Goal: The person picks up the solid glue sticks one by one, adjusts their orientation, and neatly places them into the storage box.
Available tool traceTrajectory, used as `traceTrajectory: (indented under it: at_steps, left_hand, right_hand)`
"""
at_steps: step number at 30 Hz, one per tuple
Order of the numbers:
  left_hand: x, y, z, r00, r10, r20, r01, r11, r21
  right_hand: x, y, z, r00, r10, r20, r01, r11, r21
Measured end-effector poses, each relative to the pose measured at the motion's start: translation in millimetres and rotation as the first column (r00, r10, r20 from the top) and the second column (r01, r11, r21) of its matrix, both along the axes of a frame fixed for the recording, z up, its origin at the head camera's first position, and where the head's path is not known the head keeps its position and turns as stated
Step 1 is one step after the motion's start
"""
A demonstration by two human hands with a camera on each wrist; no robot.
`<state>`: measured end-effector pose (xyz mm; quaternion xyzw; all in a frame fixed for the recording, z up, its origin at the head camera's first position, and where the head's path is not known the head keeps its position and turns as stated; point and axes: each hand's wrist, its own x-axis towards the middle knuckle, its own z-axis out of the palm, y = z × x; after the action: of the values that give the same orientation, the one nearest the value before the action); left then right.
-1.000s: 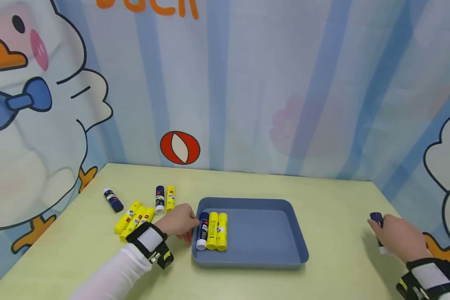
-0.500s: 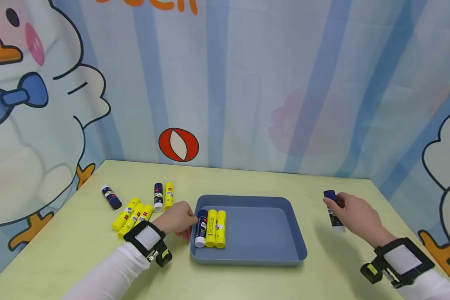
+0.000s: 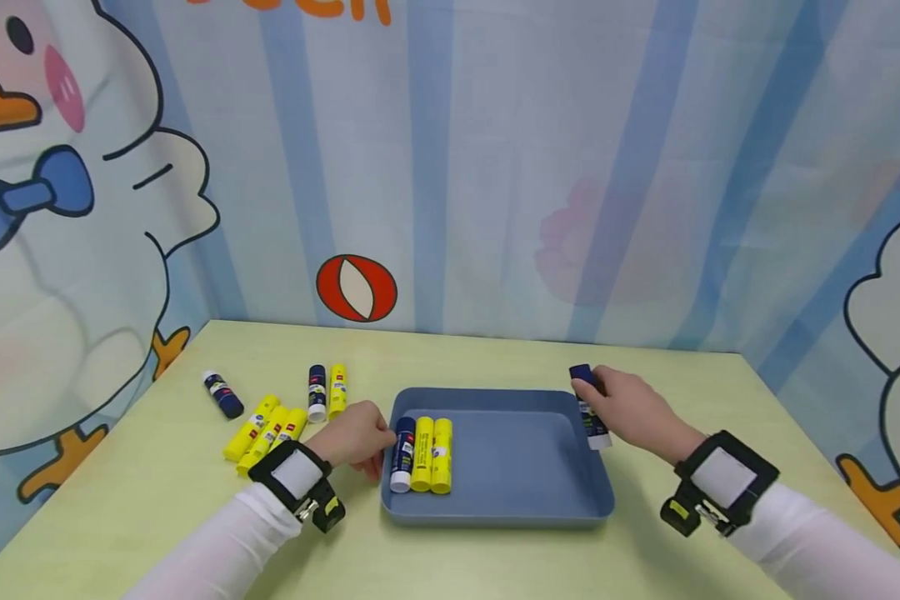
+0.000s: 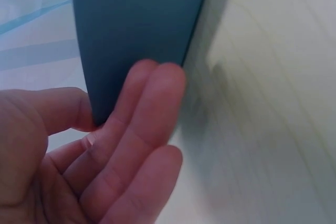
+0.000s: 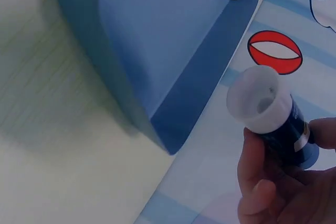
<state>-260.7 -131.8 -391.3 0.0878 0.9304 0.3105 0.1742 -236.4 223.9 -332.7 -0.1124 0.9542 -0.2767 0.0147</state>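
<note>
My left hand [image 3: 355,435] pinches the left rim of a blue-grey tray [image 3: 498,522]; in the left wrist view the thumb and fingers lie on either side of the tray wall [image 4: 136,19]. My right hand [image 3: 636,410] grips a dark blue glue stick [image 3: 594,425] above the tray's right edge, its white end tilted downward. That white end [image 5: 257,100] faces the camera in the right wrist view. Along the tray's left side lie a dark blue glue stick [image 3: 402,454] and two yellow ones, the first [image 3: 422,454] beside the second [image 3: 442,456], in a row.
Left of the tray lie several yellow glue sticks [image 3: 251,427] in a cluster. Behind them are a dark blue stick [image 3: 317,393] beside a yellow one [image 3: 337,392]. Another blue stick [image 3: 222,395] lies farther left. A printed curtain [image 3: 495,167] stands behind the table [image 3: 660,533].
My right hand has carried the blue glue stick leftward from the table's right side to the tray's right edge. The left hand has stayed at the tray's left rim.
</note>
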Motion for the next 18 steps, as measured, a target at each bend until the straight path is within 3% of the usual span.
traceTrajectory:
  at_steps: [5,8,15,18]
  left_hand:
    - [0.6,-0.1,0.3,1.000,-0.007,-0.006,0.007,1.000,-0.002]
    - [0.5,-0.3,0.7,1.000,-0.006,-0.002,0.006,1.000,-0.003]
    - [-0.7,-0.5,2.5,1.000,-0.017,0.002,0.017,1.000,0.002]
    - [-0.7,-1.0,1.7,1.000,-0.017,0.004,0.017,1.000,-0.001]
  right_hand:
    - [-12.3,-28.0,-6.4,0.991,0.072,0.114,-0.055,0.989,-0.140]
    - [-19.1,-43.2,-10.1,0.981,0.091,0.172,-0.060,0.983,-0.176]
    - [-28.5,-80.7,-15.8,0.933,0.088,0.350,-0.038,0.988,-0.148]
    - [-31.9,-96.7,-22.3,0.917,0.080,0.390,-0.038,0.993,-0.114]
